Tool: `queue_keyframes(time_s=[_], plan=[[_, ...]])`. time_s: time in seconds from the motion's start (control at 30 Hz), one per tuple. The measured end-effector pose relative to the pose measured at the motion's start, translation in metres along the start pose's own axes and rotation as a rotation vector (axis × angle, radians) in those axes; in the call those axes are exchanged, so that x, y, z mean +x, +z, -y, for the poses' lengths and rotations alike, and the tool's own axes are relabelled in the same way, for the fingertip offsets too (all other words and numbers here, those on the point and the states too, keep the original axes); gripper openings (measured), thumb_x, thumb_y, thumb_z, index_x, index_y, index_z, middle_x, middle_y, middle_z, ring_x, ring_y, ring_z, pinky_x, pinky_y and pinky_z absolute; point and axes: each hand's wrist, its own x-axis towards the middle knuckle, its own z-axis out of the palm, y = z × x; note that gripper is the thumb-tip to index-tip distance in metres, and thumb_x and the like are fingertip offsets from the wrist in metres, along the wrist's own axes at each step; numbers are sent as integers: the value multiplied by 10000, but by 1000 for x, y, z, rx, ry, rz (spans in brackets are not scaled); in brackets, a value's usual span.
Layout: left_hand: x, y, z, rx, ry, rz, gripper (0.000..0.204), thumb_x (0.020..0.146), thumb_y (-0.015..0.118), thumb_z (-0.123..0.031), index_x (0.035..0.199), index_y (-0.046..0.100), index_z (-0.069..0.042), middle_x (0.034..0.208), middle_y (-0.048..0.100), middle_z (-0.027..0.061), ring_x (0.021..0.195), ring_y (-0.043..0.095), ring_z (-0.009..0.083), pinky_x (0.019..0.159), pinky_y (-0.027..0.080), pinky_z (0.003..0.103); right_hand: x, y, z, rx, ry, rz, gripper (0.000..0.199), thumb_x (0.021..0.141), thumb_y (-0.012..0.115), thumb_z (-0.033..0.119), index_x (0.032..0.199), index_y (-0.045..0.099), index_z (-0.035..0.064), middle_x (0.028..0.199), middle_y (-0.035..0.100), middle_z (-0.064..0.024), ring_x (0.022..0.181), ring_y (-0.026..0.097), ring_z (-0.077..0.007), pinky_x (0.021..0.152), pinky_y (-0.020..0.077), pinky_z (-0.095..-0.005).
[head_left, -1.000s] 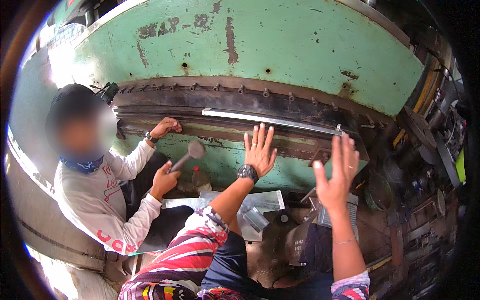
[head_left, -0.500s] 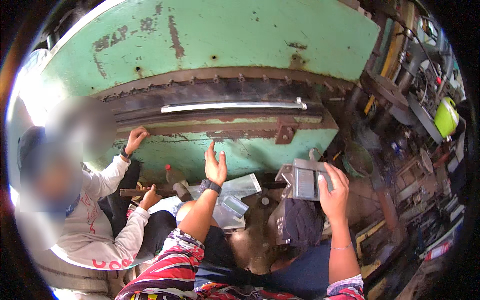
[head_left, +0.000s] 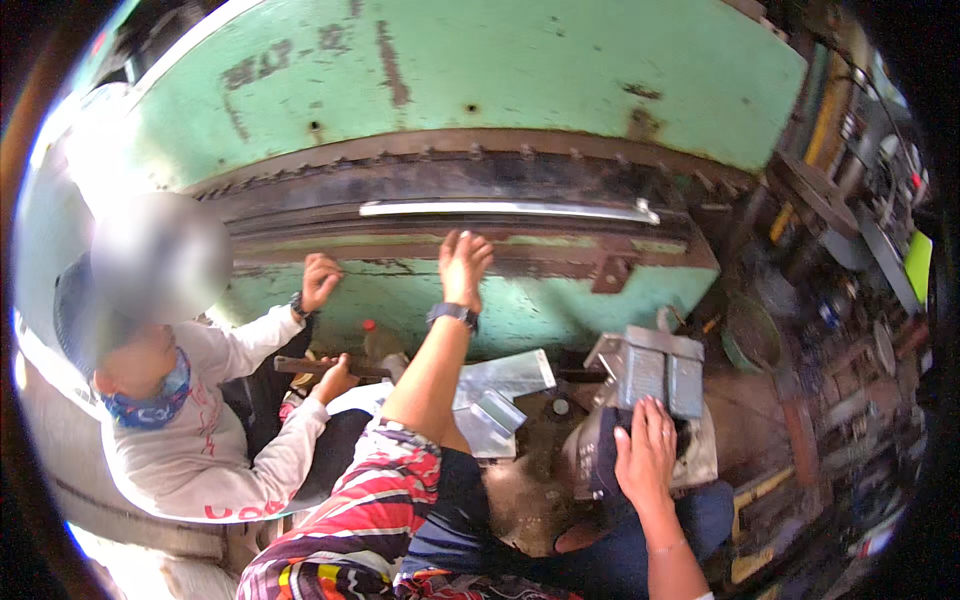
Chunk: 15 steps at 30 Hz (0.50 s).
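Since the earlier frame the right hand (head_left: 645,455) has sunk from the top of the grey metal block (head_left: 648,368) to its near lower edge, while the left hand (head_left: 463,265) has climbed from the green face up onto the dark bed of the green press machine (head_left: 520,90). The left hand lies flat with loose, spread fingers, grasping nothing, its fingertips just under the long bright steel strip (head_left: 505,209) that runs across the bed; a black wristwatch (head_left: 452,314) sits on that wrist. The right hand rests open on a dark cloth-like piece (head_left: 598,455) directly below the block, fingers laid over it; whether they pinch it cannot be told. Between the two hands, bent shiny sheet-metal pieces (head_left: 500,390) lie in a loose heap. Left of the left hand, a co-worker's hand (head_left: 320,280) presses on the same bed, and the co-worker's other hand (head_left: 335,378) grips a hammer handle (head_left: 315,366).
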Motion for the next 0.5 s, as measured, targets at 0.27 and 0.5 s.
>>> queue_keyframes(time_s=[0.27,0.5], plan=[[38,17,-9,-251,-4,19,440,1050,661,-172,1387,426,-18,1265,607,237,1196,663,425,1059,564,551,1,9,-1,-62,-19,56,539,1033,563,214,1464,515,-105,1547,491,-261,1456,431,-444,1235,296,-564],[44,28,-7,-294,-38,48,366,1073,590,-86,1364,397,24,1347,488,231,1278,574,424,1080,563,547,-1,14,-9,-94,-23,69,551,1015,592,207,1466,510,-97,1540,492,-279,1458,435,-444,1233,295,-591]])
